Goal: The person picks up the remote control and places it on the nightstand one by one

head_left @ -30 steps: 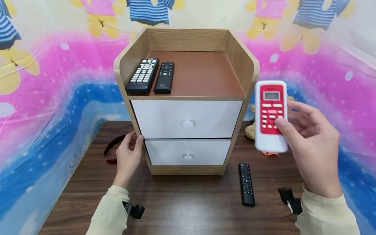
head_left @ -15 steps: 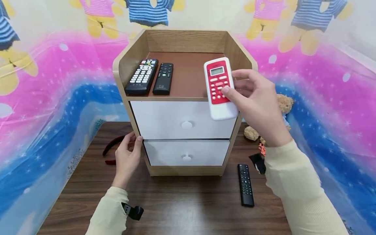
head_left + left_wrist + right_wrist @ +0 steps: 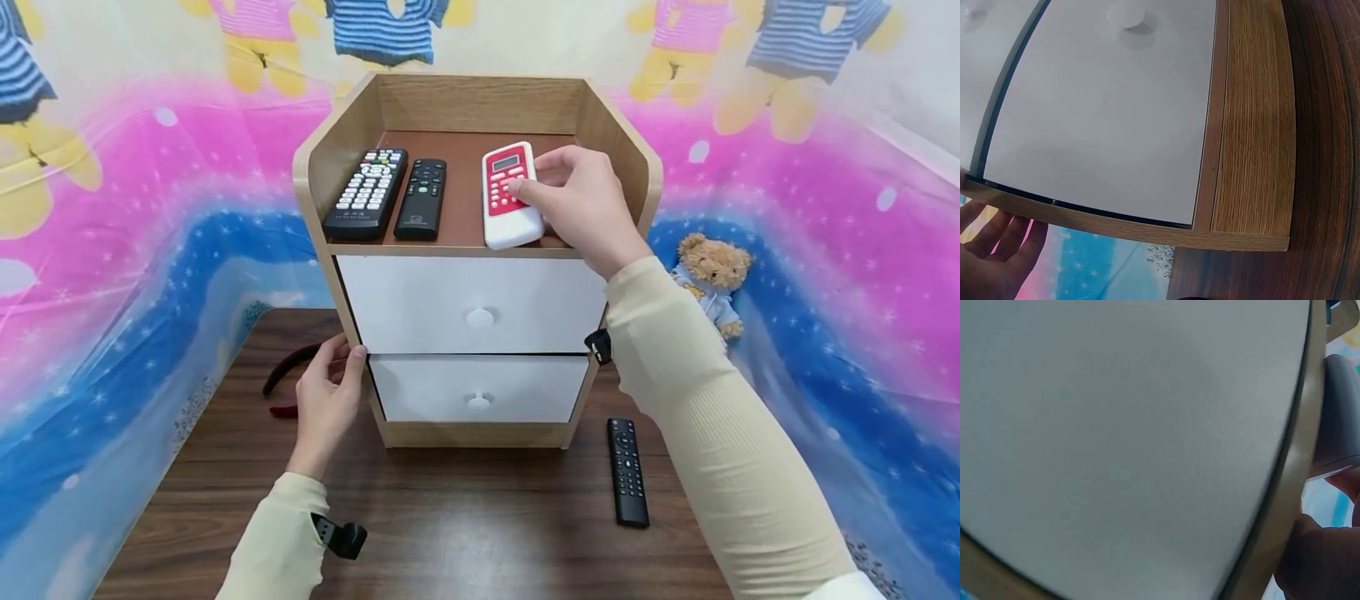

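Note:
My right hand (image 3: 588,204) pinches a white and red air conditioner remote (image 3: 513,227) by its right side, thumb on the buttons, at the front of the brown top shelf (image 3: 468,175) of a small wooden cabinet (image 3: 472,435). In the right wrist view the remote's end (image 3: 1338,419) shows beyond the shelf edge, beside my fingers (image 3: 1322,556). Two black remotes lie on the shelf's left: a wide one with white buttons (image 3: 366,196) and a slimmer one (image 3: 422,200). My left hand (image 3: 327,404) grips the cabinet's left side panel (image 3: 1116,226), fingers outside it.
A slim black remote (image 3: 627,472) lies on the dark wooden table (image 3: 472,533), right of the cabinet. A teddy bear (image 3: 712,275) sits behind my right sleeve. A dark red curved object (image 3: 288,367) lies left of the cabinet. Two white drawers (image 3: 420,304) with round knobs are closed.
My right hand has carried the white and red remote leftward from right of the cabinet, then down to the shelf's front. My left hand has stayed on the side panel.

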The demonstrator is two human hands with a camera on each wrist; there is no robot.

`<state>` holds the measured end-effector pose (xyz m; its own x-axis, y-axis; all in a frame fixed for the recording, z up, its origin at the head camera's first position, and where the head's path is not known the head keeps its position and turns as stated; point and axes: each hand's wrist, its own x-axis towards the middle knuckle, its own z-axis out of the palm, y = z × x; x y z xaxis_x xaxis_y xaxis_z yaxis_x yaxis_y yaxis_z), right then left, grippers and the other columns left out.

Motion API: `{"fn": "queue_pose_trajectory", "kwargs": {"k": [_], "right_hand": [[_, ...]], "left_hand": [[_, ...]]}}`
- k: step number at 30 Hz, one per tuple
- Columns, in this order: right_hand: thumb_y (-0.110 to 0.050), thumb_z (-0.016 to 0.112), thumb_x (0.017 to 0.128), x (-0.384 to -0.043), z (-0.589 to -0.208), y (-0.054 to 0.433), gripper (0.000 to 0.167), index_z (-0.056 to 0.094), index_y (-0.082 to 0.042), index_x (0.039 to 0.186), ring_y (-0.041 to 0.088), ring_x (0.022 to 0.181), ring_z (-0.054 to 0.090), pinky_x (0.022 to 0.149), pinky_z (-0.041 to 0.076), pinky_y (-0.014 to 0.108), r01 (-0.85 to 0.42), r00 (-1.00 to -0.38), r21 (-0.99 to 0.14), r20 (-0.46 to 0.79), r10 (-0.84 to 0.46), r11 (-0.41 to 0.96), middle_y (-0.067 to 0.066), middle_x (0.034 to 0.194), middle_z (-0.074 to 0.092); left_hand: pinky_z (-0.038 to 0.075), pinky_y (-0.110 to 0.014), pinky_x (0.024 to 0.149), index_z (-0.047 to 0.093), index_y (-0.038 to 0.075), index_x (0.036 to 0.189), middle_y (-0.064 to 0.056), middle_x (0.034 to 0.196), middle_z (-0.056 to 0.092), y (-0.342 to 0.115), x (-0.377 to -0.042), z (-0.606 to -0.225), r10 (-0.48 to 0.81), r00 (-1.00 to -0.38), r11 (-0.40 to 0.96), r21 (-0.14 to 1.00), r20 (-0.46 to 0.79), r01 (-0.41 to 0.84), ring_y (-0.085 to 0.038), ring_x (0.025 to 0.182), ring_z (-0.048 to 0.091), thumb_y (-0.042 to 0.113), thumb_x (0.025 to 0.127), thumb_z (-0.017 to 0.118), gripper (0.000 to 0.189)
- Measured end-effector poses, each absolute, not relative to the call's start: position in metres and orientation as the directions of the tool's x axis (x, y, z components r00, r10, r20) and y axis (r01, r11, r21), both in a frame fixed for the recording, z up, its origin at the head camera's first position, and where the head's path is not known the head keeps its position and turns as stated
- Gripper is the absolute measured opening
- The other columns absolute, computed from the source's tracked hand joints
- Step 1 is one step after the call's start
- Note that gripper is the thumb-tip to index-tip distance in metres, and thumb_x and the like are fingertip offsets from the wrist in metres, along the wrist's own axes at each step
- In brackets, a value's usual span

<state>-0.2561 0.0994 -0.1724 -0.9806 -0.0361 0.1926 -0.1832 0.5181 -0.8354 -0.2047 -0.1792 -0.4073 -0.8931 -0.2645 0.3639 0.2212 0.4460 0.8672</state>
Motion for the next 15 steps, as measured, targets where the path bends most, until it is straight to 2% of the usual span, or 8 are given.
{"fn": "queue_pose_trajectory", "kwargs": {"k": [7, 11, 15], "right_hand": [[-0.036, 0.068, 0.093, -0.267, -0.17, 0.088, 0.048, 0.058, -0.011, 0.132, 0.014, 0.087, 0.069, 0.066, 0.057, 0.026, -0.086, -0.996, -0.844, 0.08, -0.035, 0.53, 0.003, 0.119, 0.065], [-0.038, 0.067, 0.094, -0.271, -0.171, 0.084, 0.046, 0.06, -0.013, 0.132, 0.014, 0.079, 0.068, 0.064, 0.057, 0.025, -0.091, -0.996, -0.815, 0.087, -0.033, 0.573, 0.002, 0.115, 0.065], [-0.038, 0.065, 0.094, -0.273, -0.172, 0.078, 0.044, 0.062, -0.013, 0.131, 0.015, 0.08, 0.066, 0.063, 0.056, 0.025, -0.102, -0.994, -0.774, 0.107, -0.03, 0.625, 0.002, 0.117, 0.065]], "left_hand": [[0.05, -0.048, 0.09, 0.055, 0.002, 0.137, -0.02, 0.12, 0.06, -0.18, -0.205, -0.408, -0.248, -0.89, 0.465, 0.853, 0.383, 0.237, -0.033, 0.111, 0.062, 0.028, 0.104, 0.053, 0.042], [0.05, -0.048, 0.091, 0.055, 0.001, 0.137, -0.02, 0.119, 0.06, -0.18, -0.205, -0.409, -0.249, -0.891, 0.46, 0.856, 0.38, 0.236, -0.033, 0.111, 0.062, 0.027, 0.103, 0.054, 0.042], [0.049, -0.048, 0.093, 0.054, 0.001, 0.137, -0.021, 0.12, 0.06, -0.181, -0.205, -0.409, -0.253, -0.893, 0.451, 0.862, 0.373, 0.232, -0.034, 0.111, 0.061, 0.028, 0.103, 0.054, 0.044]]}}
